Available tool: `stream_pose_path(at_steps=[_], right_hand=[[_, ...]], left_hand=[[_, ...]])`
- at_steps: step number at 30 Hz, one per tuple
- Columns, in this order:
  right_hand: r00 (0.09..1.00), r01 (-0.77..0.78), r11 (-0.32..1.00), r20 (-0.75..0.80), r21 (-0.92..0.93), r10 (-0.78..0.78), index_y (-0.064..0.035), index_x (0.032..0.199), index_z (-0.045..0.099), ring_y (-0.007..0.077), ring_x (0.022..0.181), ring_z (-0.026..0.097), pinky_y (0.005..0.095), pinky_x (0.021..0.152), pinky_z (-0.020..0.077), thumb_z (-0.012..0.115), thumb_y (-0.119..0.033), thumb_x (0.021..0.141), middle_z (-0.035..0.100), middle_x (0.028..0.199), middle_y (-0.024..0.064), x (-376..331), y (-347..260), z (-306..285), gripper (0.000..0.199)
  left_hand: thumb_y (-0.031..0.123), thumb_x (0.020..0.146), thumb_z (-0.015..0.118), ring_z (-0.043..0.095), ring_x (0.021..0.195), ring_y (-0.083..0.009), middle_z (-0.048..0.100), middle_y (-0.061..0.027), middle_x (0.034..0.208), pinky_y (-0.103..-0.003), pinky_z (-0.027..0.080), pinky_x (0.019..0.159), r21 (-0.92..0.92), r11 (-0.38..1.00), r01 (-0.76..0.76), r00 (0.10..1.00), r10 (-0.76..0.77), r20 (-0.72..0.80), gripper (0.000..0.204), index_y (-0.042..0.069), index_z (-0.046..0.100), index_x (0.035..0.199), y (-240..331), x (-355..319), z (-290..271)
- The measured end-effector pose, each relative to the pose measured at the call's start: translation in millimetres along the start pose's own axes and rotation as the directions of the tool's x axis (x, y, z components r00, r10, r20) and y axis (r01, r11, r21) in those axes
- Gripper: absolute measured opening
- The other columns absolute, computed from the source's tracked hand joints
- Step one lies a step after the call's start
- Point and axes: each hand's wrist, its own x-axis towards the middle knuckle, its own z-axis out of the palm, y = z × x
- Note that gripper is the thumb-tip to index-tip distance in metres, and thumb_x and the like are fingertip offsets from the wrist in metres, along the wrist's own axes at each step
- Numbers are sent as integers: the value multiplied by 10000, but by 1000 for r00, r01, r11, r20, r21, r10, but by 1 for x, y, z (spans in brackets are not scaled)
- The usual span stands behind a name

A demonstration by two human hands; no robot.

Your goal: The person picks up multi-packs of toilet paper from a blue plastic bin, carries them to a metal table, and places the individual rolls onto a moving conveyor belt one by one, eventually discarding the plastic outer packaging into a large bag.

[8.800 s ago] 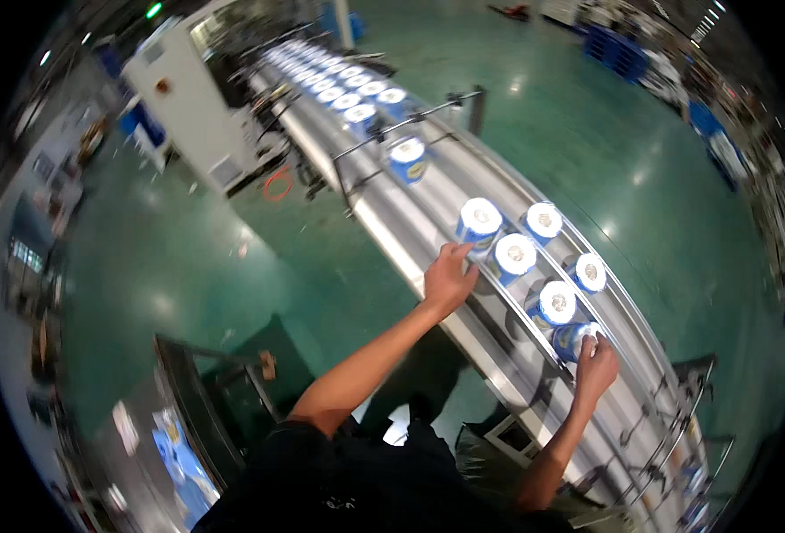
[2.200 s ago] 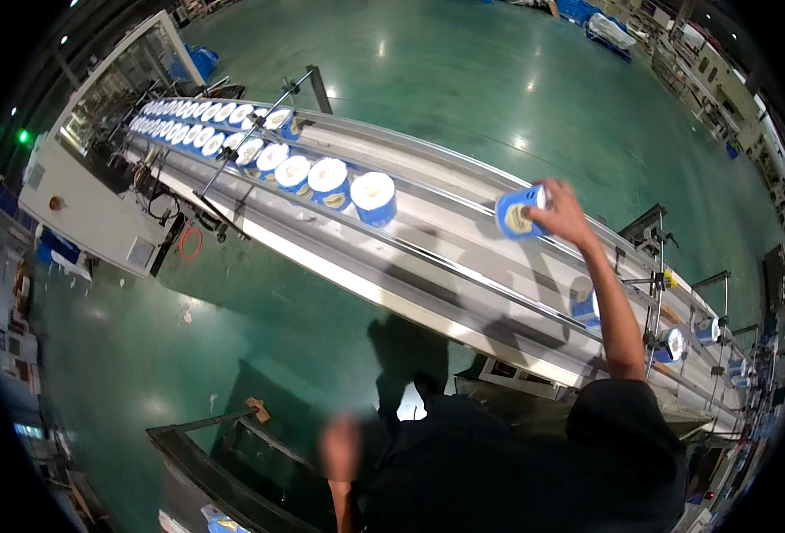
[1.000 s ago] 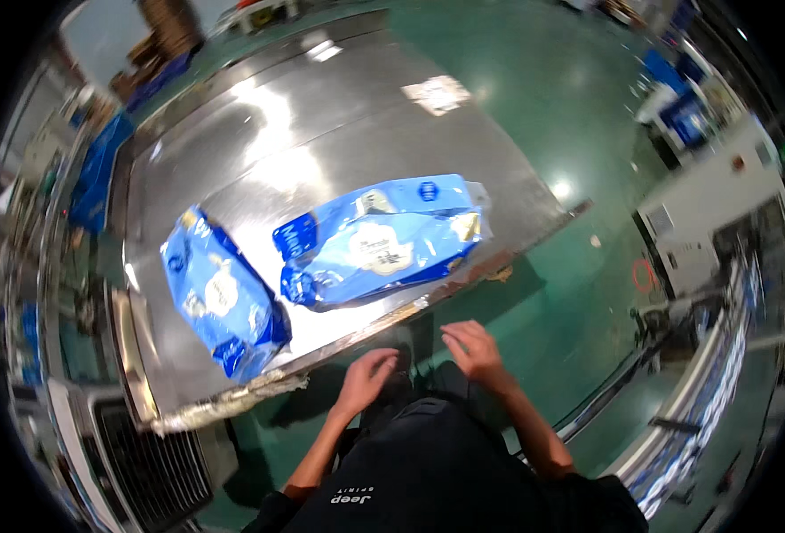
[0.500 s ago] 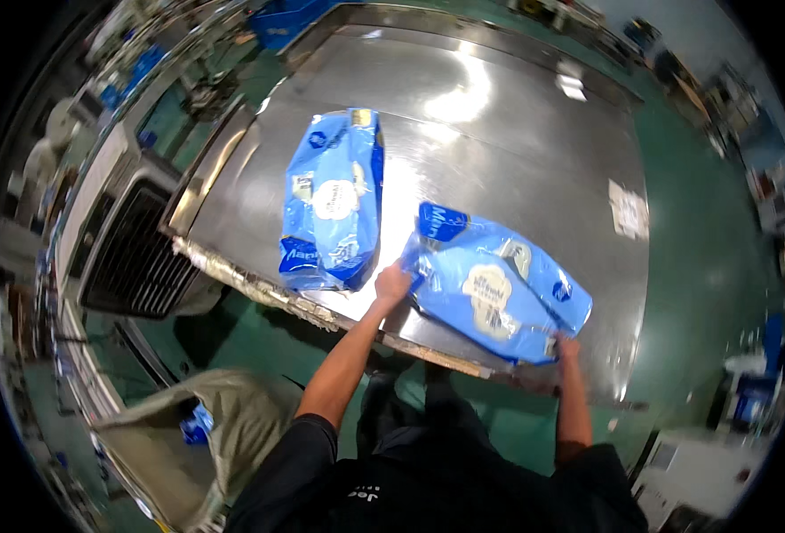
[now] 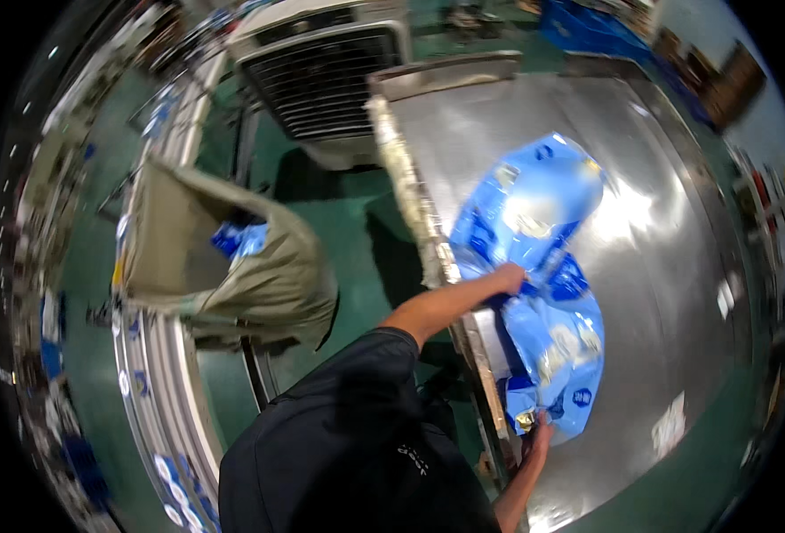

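Observation:
A light-blue plastic bag (image 5: 563,342) with dark-blue ends and pale printed patches lies on the metal table. It looks creased and bent near its middle. My left hand (image 5: 510,278) is closed on its far end, fingers partly hidden by the film. At its near end, by a gold-coloured patch, my right hand (image 5: 537,437) pinches the film. A second similar blue bag (image 5: 534,191) lies just beyond, touching or overlapping the first one around my left hand; I cannot tell which. What fills the bags is hidden.
The shiny metal table (image 5: 668,293) has a raised rim and a worn front edge. Left of it stands a large khaki cloth sack (image 5: 286,258) with blue plastic inside. Behind that sits a grey-white machine with a slatted front (image 5: 326,84). A white paper patch (image 5: 669,426) lies on the table.
My view has swung to the left, bringing the sack and slatted machine further in. Both hands stay on the near bag, which has become more creased and now meets the other bag.

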Motion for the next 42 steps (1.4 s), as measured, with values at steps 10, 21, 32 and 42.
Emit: stream_pose_path(at_steps=[10, 21, 32, 42], right_hand=[[774, -164, 922, 626, 352, -101, -87, 1433, 514, 307, 1296, 546, 478, 1104, 426, 622, -477, 962, 572, 1413, 113, -50, -133, 263, 621], [202, 59, 748, 742, -661, 639, -82, 1366, 577, 321, 1269, 560, 462, 1103, 435, 687, -298, 919, 591, 1365, 150, -73, 26, 582, 508], [-4, 996, 88, 992, -7, 125, -28, 1294, 631, 416, 1214, 574, 501, 1096, 422, 700, -278, 919, 631, 1279, 216, -78, 43, 687, 456], [487, 871, -39, 871, -489, -60, 63, 1425, 457, 408, 1330, 483, 496, 1093, 407, 752, -366, 857, 495, 1443, 277, -27, 215, 885, 771]], left_hand=[[50, 814, 663, 631, 1033, -379, 622, -177, 1062, -433, 513, 848, -661, 639, -393, 874, 38, -484, 283, 44, 632, 1095, 131, -275, -59], [177, 980, 648, 710, 917, -197, 718, -78, 1015, -315, 582, 841, -565, -544, -621, 658, -753, 1, 349, -3, 595, 1275, -83, -456, -196], [37, 776, 777, 621, 1044, -355, 646, -175, 1133, -427, 490, 944, -605, 587, 538, -643, -178, -745, 472, -30, 612, 1214, -277, -632, -239], [258, 718, 852, 530, 1188, -492, 529, -296, 1299, -555, 490, 918, -339, 109, 935, -47, -906, -421, 984, 122, 306, 1527, -441, -596, -200]])
